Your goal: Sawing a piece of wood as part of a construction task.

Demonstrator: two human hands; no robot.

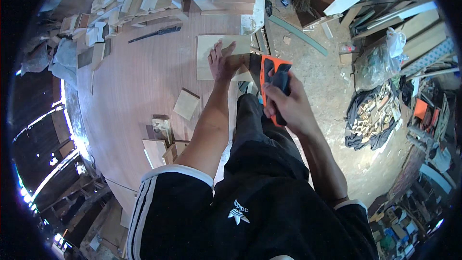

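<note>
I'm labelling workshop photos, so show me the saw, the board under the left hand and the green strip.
Saw (263, 71): head view, orange part of its handle.
Board (205, 47): head view, its bare upper left.
Green strip (299, 35): head view, middle of its length.

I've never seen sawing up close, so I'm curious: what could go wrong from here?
The saw in the right hand could slip toward the left hand, which rests close to it. The board under that hand lies at the edge of the table, so it might shift or tip.
</note>
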